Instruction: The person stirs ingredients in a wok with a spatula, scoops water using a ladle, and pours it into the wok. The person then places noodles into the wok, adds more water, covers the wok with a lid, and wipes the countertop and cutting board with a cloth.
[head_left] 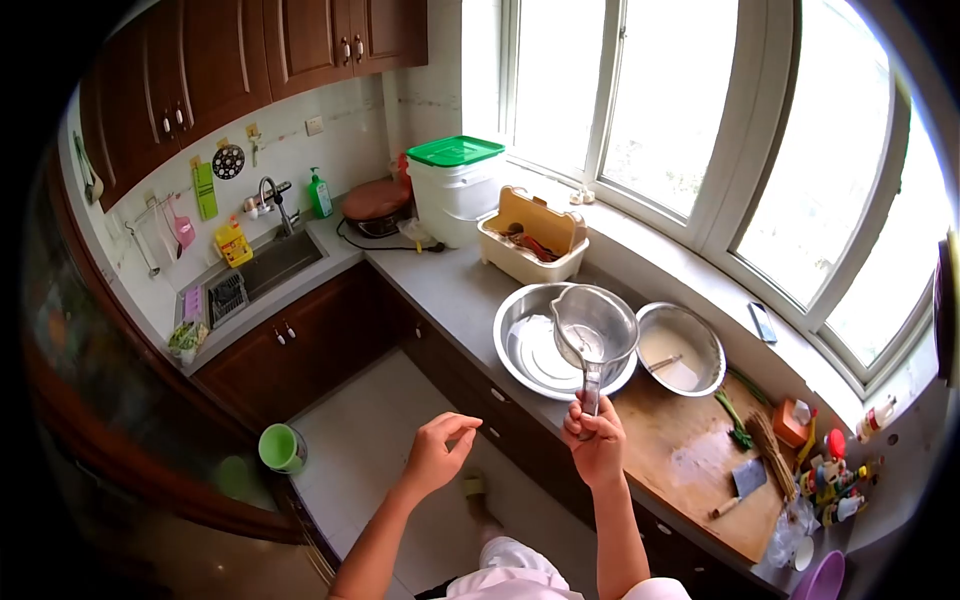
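Observation:
My right hand [598, 445] is closed around the handle of a clear measuring cup [612, 328] with a pouring spout. The cup is held up above the counter and overlaps a wide steel basin [515, 345] in view. My left hand [440, 448] hangs in the air over the floor, left of the counter edge, fingers loosely bent and holding nothing visible. To the right of the cup stands a steel bowl [712, 350] with a pale, cloudy liquid and a utensil in it.
A wooden board [660, 450] carries a cleaver [748, 478], green onions and a bundle of brown sticks. Behind the basin are a beige caddy [520, 262] and a white bucket [450, 200] with green lid. A sink [275, 265] is at left; a green bin [283, 450] stands on the floor.

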